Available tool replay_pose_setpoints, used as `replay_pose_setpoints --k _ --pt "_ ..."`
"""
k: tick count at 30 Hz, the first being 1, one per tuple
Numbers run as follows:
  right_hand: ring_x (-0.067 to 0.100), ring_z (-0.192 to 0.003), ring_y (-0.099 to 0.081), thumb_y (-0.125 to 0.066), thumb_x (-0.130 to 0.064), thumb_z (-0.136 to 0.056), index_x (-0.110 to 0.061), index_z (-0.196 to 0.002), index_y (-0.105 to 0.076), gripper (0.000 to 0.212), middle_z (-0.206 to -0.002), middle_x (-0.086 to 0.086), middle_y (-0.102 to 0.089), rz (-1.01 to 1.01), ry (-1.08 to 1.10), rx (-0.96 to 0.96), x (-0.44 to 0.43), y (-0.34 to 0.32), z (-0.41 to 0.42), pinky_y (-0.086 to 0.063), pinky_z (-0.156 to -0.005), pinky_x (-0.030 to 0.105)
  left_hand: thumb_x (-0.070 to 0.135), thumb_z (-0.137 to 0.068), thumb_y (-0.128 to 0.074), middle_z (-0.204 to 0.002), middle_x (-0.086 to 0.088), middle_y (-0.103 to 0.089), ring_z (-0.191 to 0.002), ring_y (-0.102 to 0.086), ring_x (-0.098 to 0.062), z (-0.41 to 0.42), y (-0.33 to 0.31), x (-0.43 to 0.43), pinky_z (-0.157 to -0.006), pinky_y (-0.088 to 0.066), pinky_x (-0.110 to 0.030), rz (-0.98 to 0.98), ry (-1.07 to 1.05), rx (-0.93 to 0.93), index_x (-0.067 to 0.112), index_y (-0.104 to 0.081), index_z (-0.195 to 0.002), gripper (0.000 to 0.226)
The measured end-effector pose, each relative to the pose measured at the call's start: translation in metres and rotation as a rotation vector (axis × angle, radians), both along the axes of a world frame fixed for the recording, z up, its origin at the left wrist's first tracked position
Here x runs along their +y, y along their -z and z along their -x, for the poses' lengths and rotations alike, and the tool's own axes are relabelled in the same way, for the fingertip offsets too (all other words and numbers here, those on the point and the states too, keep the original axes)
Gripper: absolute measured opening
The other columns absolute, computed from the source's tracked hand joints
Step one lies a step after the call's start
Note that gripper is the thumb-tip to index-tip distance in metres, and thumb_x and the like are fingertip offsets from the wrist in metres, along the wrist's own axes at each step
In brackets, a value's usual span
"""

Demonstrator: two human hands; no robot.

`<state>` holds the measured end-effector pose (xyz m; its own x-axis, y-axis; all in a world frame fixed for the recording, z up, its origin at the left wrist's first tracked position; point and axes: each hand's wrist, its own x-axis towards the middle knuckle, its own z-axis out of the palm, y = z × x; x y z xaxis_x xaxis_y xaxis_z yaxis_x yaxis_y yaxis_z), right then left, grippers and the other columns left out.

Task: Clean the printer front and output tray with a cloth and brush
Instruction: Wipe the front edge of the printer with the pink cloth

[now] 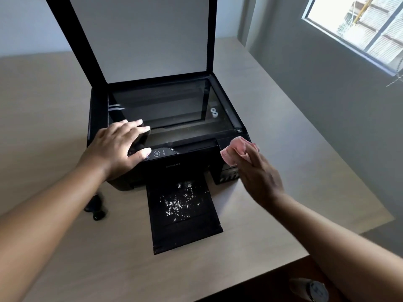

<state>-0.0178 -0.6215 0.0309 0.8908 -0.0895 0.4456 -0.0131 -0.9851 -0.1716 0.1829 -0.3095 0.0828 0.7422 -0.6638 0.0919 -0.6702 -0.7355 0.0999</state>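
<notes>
Bracing the printer (174, 171) at its front left corner, the left hand (117, 147) lay flat with its fingers straight and its grip released. The thumb sat just beside the control panel (160, 152). The right hand (259, 173) had its grip closed round a bunched pink cloth (234, 149), which it held against the front right corner above the ink tank block (229, 173). The output tray (196, 232) jutted out over the tabletop (54, 105), strewn with white crumbs (178, 201) and seemingly not yet cleaned.

Several things looked likely to go wrong:

- **Buttons:** the thumb was close enough to the panel that extra weight on the bracing hand could have pressed one.
- **Crumbs:** a wipe dragged inward along the tray would probably have pushed them into the paper slot, and a fast outward sweep would have scattered them across the tabletop.
- **Tray:** pressing down hard on it, extended as it was, might have strained it where it joins the body.
- **Lid and glass:** the scanner lid (152, 40) stood raised, so a jolt could have dropped it, and the bare scanner glass (163, 105) was open to flicked debris.
- **Dark object:** it (96, 205) lay near the left forearm. It may have been the brush but was too blurred to tell, and it could have been knocked aside.
</notes>
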Motion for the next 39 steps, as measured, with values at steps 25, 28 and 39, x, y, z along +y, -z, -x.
replay_pose_setpoints --k 25,28,39 --pt "0.019 -0.063 -0.050 -0.053 -0.024 -0.089 -0.040 -0.133 -0.049 0.047 -0.126 -0.009 -0.044 -0.210 -0.034 0.108 0.120 -0.038 -0.044 -0.037 -0.047 0.029 0.073 -0.078 -0.024 -0.157 0.010 -0.028 -0.144 -0.022 -0.021 0.002 -0.003 -0.002 -0.112 -0.021 -0.046 -0.039 -0.004 -0.003 0.038 -0.032 -0.144 0.075" --pt "0.026 -0.075 -0.058 -0.052 -0.017 -0.089 -0.037 -0.141 -0.041 0.056 -0.134 -0.008 -0.043 -0.104 0.023 0.109 0.108 -0.012 -0.035 -0.048 -0.048 0.035 0.074 -0.078 -0.023 -0.157 0.010 -0.027 -0.144 -0.021 -0.020 0.003 -0.003 -0.001 -0.113 -0.021 -0.045 -0.039 -0.003 0.004 0.039 -0.030 -0.145 0.076" --pt "0.021 -0.053 -0.051 -0.036 -0.009 -0.095 -0.023 -0.119 -0.059 0.036 -0.119 -0.005 -0.062 0.646 -0.068 0.260 0.048 0.037 -0.014 -0.045 -0.032 0.026 0.075 -0.078 -0.024 -0.156 0.010 -0.028 -0.144 -0.022 -0.020 0.000 0.003 0.000 -0.114 -0.019 -0.045 0.016 0.005 -0.014 0.040 -0.031 -0.144 0.075"
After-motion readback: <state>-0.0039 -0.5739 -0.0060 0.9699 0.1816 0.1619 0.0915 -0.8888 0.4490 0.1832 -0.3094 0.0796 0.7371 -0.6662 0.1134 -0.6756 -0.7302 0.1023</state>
